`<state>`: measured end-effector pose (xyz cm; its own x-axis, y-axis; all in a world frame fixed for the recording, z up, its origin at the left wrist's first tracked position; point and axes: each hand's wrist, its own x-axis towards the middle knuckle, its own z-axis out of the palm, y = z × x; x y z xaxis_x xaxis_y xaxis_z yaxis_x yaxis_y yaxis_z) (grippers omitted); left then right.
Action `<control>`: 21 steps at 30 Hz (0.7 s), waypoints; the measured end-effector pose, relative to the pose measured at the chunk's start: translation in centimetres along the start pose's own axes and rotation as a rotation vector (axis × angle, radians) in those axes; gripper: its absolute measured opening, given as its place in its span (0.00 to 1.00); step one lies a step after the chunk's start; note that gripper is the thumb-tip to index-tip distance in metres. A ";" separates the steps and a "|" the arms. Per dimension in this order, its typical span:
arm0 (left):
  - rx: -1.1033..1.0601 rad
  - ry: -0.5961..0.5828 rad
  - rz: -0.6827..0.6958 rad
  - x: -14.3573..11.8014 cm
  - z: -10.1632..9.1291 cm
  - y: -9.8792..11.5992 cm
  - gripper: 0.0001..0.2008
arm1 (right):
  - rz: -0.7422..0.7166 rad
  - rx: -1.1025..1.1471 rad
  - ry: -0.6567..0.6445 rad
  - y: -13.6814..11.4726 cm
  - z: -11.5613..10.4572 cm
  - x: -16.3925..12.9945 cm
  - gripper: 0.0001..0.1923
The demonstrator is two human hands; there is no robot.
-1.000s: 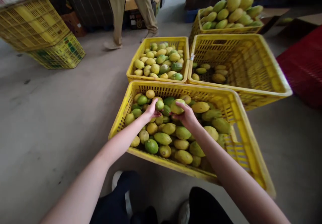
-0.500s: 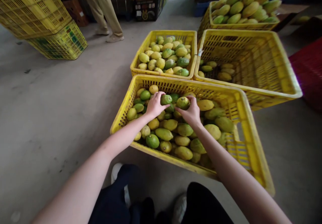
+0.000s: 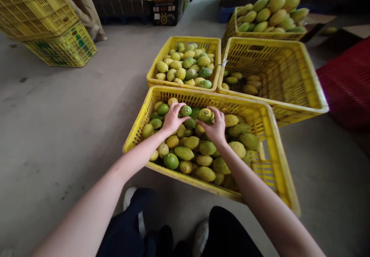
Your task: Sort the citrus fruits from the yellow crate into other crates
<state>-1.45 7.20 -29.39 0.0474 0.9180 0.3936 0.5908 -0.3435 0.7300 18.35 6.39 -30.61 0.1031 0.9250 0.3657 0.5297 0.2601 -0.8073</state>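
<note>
A yellow plastic crate (image 3: 274,149) of green and yellow mangoes sits on the floor in front of me. My left hand (image 3: 171,119) grips a small green mango (image 3: 185,110) near the crate's far side. My right hand (image 3: 216,128) holds a yellow-green mango (image 3: 206,115) just to the right of it. Both fruits are lifted slightly above the pile.
Beyond stand a crate of small mangoes (image 3: 185,41), a nearly empty crate (image 3: 306,91) with a few mangoes, and a heaped crate (image 3: 268,16). Stacked yellow crates (image 3: 43,22) are at far left, a red crate (image 3: 347,83) at right, a cardboard box (image 3: 169,2) and a person's leg (image 3: 86,10) behind.
Both hands closed on mangoes and lifted them a little toward the crate's far side. The person in the background walked off to the left.
</note>
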 end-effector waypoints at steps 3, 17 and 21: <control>-0.019 0.026 0.006 0.2 -0.2 0.1 0.26 | 0.017 0.052 0.016 0.2 0.1 0.0 0.30; -0.165 0.098 -0.106 0.8 -0.8 0.6 0.25 | 0.085 0.180 0.064 0.4 0.0 0.3 0.34; -0.541 0.089 -0.354 1.2 -0.5 1.2 0.24 | 0.184 0.312 0.094 -0.2 0.0 0.3 0.37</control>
<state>-1.15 7.81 -27.76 -0.1561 0.9821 0.1051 0.0684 -0.0954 0.9931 18.25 6.65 -30.32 0.2570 0.9384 0.2308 0.2146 0.1775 -0.9604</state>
